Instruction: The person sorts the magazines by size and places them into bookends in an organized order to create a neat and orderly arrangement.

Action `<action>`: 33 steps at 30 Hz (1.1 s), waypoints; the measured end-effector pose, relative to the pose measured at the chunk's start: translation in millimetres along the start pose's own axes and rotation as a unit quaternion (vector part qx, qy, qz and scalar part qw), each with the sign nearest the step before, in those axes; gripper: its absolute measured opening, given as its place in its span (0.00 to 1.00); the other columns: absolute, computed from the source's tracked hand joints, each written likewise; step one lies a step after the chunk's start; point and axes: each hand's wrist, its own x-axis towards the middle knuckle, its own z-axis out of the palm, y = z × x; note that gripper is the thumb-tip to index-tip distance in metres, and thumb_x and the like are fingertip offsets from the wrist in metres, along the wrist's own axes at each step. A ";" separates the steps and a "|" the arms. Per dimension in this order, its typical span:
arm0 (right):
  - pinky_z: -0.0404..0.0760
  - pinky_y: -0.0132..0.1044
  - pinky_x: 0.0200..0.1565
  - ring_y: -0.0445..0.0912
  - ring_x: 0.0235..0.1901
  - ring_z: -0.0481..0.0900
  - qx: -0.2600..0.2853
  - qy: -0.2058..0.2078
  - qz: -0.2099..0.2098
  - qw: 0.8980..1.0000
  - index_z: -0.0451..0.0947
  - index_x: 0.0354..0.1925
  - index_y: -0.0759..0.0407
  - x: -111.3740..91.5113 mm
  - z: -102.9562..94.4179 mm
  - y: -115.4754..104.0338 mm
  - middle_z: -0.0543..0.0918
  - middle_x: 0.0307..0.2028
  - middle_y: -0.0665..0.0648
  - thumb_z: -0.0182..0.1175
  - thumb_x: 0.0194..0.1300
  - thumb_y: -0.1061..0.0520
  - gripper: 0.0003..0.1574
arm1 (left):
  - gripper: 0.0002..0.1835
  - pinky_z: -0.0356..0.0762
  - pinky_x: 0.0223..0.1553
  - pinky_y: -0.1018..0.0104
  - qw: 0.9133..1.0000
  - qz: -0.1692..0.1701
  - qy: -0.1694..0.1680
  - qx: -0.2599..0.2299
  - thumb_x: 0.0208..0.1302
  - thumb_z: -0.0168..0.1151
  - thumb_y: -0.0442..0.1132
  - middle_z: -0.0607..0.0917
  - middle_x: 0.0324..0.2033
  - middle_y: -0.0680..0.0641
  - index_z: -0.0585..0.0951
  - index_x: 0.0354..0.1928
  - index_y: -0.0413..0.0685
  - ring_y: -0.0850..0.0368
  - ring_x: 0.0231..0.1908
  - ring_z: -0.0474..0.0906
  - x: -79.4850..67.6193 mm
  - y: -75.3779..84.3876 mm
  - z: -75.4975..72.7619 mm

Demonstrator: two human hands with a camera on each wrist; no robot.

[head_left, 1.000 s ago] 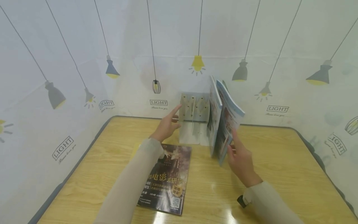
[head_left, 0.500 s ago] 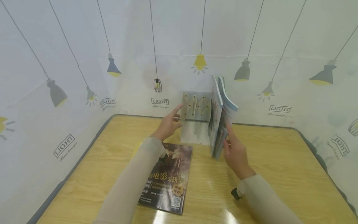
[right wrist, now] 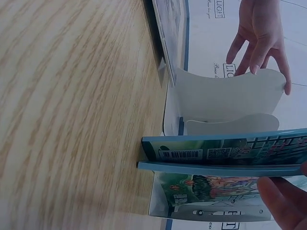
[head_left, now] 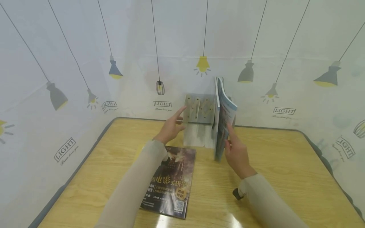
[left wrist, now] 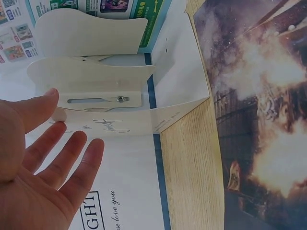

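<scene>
"Touching the left panel of the white expandable bookend (head_left: pixel 194 136), your left hand (head_left: pixel 170 127) is holding its fingers spread."

"And your right hand (head_left: pixel 237 153)?"

"Its index finger is resting along the right-hand blue-spined magazine (head_left: pixel 227 110). Your thumb is sitting lower down; your other fingers are hiding from the head camera, and the right wrist view is cutting off most of the hand, so nobody is telling whether you are pinching."

"Where is that magazine standing?"

"It is standing upright beside a second blue-spined magazine (right wrist: pixel 216 148) at the bookend's right side, mostly covering it in the head view. Whether its lower end is touching the wooden table (head_left: pixel 271 158) is staying unclear."

"Under your left sleeve (head_left: pixel 128 183)?"

"A dark film-poster magazine (head_left: pixel 174 177) is lying flat, partly hidden; something yellow (head_left: pixel 139 151) is peeking out, too little to identify."
</scene>
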 end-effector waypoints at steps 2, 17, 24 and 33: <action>0.84 0.48 0.26 0.59 0.30 0.84 -0.001 0.000 0.004 1.000 0.57 0.74 0.57 0.8 0.7 -0.1 0.78 0.55 0.70 0.61 0.58 0.74 0.48 | 0.47 0.81 0.46 0.50 1.000 -0.001 -0.001 -0.002 0.62 0.64 0.30 0.77 0.57 0.40 0.52 0.76 0.72 0.45 0.54 0.77 0.2 -0.3 0.1; 0.84 0.49 0.26 0.58 0.29 0.84 -0.010 0.005 -0.005 1.000 0.60 0.72 0.59 -0.8 4.1 1.1 0.79 0.51 0.71 0.61 0.59 0.73 0.45 | 0.48 0.81 0.48 0.52 1.000 -0.013 -0.003 0.005 0.63 0.64 0.31 0.76 0.58 0.41 0.51 0.75 0.74 0.45 0.55 0.76 -0.7 2.1 0.0; 0.74 0.43 0.15 0.51 0.17 0.76 -0.030 0.030 -0.023 0.999 0.64 0.69 0.61 -1.1 2.3 1.2 0.83 0.37 0.68 0.57 0.61 0.71 0.38 | 0.49 0.81 0.47 0.51 1.000 -0.006 -0.004 0.004 0.63 0.64 0.31 0.76 0.58 0.41 0.51 0.74 0.80 0.44 0.55 0.76 -0.2 0.9 -0.5; 0.72 0.42 0.14 0.48 0.15 0.70 -0.018 0.055 -0.055 0.997 0.67 0.67 0.64 1.8 1.8 -0.4 0.83 0.37 0.66 0.57 0.60 0.72 0.36 | 0.47 0.81 0.47 0.49 1.000 0.001 -0.007 -0.008 0.63 0.64 0.32 0.76 0.58 0.40 0.52 0.76 0.73 0.41 0.55 0.76 1.9 -3.9 0.5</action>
